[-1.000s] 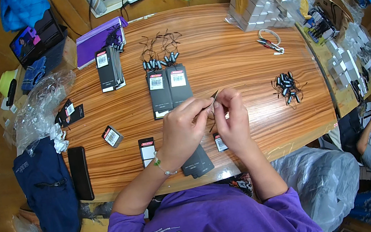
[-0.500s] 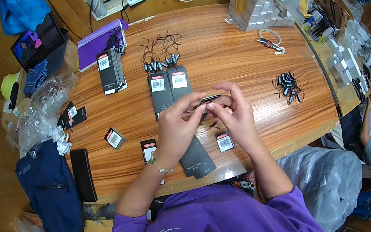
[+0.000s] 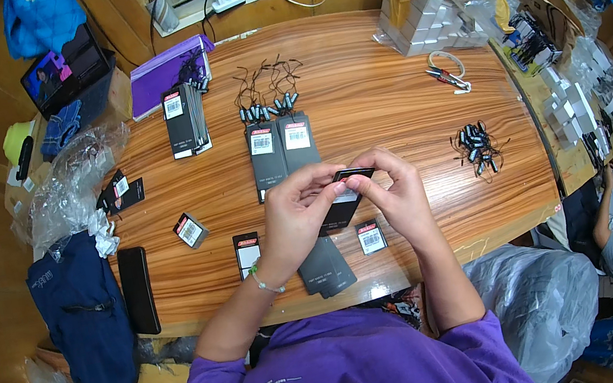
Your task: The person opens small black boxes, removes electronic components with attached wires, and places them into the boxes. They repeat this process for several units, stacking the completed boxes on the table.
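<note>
Between my two hands is a dark hang tag (image 3: 339, 215) with a white label near its top edge. My left hand (image 3: 295, 211) pinches it from one side, thumb on the label. On the other side, my right hand (image 3: 395, 190) grips the upper corner between thumb and fingers. Under the hands, more dark tags (image 3: 323, 268) lie overlapping near the front edge. Beyond them lie two rows of labelled tags (image 3: 299, 148) with black string loops (image 3: 271, 107) at their tops. A small stack of labels (image 3: 370, 237) sits beside my right wrist; another labelled tag (image 3: 248, 253) is by my left.
A heap of black strings (image 3: 479, 148) lies on the right of the wooden table (image 3: 389, 103). Farther back are red-handled snips (image 3: 443, 75) and white boxes (image 3: 431, 26). A tag stack (image 3: 184, 123), a black case (image 3: 138, 291) and plastic wrap (image 3: 68, 188) occupy the left.
Both hands have come slightly lower and nearer to me. The tag between them has tilted, so its dark face and label now show.
</note>
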Tool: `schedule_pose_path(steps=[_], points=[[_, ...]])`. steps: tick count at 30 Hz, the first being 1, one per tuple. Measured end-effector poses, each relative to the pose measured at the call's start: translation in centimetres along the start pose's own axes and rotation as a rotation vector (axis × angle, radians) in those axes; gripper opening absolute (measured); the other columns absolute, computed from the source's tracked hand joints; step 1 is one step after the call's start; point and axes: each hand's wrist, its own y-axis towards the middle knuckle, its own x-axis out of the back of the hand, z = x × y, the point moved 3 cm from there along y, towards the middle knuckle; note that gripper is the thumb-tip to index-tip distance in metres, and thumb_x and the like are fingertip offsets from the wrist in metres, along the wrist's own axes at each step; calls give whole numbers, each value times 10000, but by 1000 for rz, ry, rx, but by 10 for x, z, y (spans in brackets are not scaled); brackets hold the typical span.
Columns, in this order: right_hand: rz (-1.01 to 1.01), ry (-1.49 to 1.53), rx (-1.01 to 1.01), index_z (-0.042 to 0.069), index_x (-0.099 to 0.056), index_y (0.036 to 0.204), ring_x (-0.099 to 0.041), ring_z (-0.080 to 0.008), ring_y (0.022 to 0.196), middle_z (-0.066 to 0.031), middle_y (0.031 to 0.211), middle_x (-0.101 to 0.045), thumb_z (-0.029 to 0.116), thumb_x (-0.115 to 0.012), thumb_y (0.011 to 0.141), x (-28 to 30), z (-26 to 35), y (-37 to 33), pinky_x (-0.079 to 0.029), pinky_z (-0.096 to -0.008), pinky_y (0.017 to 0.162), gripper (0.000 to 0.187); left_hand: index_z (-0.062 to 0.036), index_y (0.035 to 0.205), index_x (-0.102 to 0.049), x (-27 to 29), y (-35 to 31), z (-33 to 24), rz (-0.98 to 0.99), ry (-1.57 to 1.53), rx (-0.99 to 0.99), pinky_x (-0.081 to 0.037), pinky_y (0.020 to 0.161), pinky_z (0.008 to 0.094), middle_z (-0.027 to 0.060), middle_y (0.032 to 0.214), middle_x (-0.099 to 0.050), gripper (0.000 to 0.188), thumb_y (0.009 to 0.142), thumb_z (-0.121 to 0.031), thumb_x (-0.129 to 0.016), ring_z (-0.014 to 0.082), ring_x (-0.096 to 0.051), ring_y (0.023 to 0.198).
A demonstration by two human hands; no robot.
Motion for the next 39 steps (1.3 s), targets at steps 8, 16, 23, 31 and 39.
schedule_pose_path(steps=[8,16,23,31,39], points=[[-60,190,-86,6,-587,916,-526,-104,801,-28,867,-583,106,-627,790,-2,-4,-2,-408,-233,719,165,16,952,-620,0,1,-7,-8,83,-28,-500,687,231,71,897,-643,154,802,9,-585,101,-605,798],[84,576,-156,21,-564,819,-495,-91,803,-25,860,-547,96,-570,826,-2,-4,2,-388,-222,716,75,-18,856,-652,1,0,-22,-42,444,-421,-488,638,242,94,832,-642,168,726,76,-601,167,-619,752],[-90,1053,-29,43,-505,867,-522,-130,759,-66,811,-541,139,-513,878,21,20,34,-437,-275,732,97,-48,947,-629,3,0,-21,35,525,-473,-490,622,261,93,851,-625,217,741,15,-610,195,-618,745],[156,910,210,26,-491,979,-463,-90,574,-31,657,-510,95,-521,873,2,87,63,-423,-242,605,131,-29,1101,-561,40,-12,-32,-123,437,-342,-466,755,278,95,1010,-567,342,766,-48,-627,172,-553,900],[72,706,297,4,-424,1076,-431,-101,610,-57,707,-493,14,-484,843,20,90,62,-384,-227,626,241,-50,1104,-578,119,-71,6,61,925,187,-425,876,313,105,1073,-540,418,710,-143,-681,237,-528,1000]])
